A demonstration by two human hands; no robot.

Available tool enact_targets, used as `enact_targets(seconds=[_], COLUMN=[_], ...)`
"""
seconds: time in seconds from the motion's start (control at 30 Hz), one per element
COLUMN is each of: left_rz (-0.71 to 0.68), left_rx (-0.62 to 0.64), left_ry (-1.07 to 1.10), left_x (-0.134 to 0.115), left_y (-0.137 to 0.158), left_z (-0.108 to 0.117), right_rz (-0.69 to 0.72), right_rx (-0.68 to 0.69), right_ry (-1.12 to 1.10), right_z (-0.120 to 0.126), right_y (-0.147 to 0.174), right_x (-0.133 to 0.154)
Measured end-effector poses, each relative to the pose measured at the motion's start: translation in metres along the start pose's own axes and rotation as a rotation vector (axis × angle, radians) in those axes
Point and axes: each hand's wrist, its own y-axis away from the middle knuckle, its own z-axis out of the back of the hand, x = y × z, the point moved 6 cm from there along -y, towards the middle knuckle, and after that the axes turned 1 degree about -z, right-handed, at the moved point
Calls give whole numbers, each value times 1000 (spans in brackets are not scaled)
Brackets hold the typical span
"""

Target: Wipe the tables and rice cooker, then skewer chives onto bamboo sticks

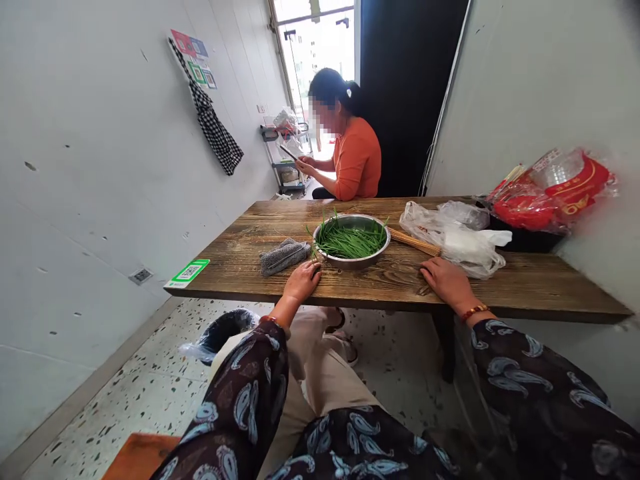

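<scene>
My left hand (303, 281) rests on the front edge of the wooden table (240, 233), fingers lying loosely on the wood with nothing seen in them. Just beyond it is a folded grey cloth (285, 256). A metal bowl (350, 263) full of long green chives (353, 241) stands to its right, some stalks poking over the rim. My right hand (447, 280) lies on the tabletop further right, fingers stretched out and holding nothing visible. Near its fingertips are a bundle of thin wooden skewers (415, 242) and a crumpled clear plastic bag (467, 247).
Red plastic packaging (555, 193) sits at the table's right end by the wall. A person in an orange top (357, 157) sits across, holding a phone (289, 153). A lined black bin (227, 331) stands on the floor at left. A checked cloth (215, 127) hangs on the wall.
</scene>
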Motion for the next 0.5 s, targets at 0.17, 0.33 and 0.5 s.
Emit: enact_targets(seconds=[0.17, 0.33, 0.5], left_rz=[0, 7, 6], left_rx=[-24, -9, 17], left_ry=[18, 12, -19], left_x=[-2, -3, -4], left_y=[1, 0, 3], left_z=[2, 5, 8], right_rz=[38, 90, 101], right_rx=[-21, -25, -40], right_ry=[16, -14, -45], right_z=[3, 4, -4], right_y=[0, -11, -75], right_x=[6, 5, -2])
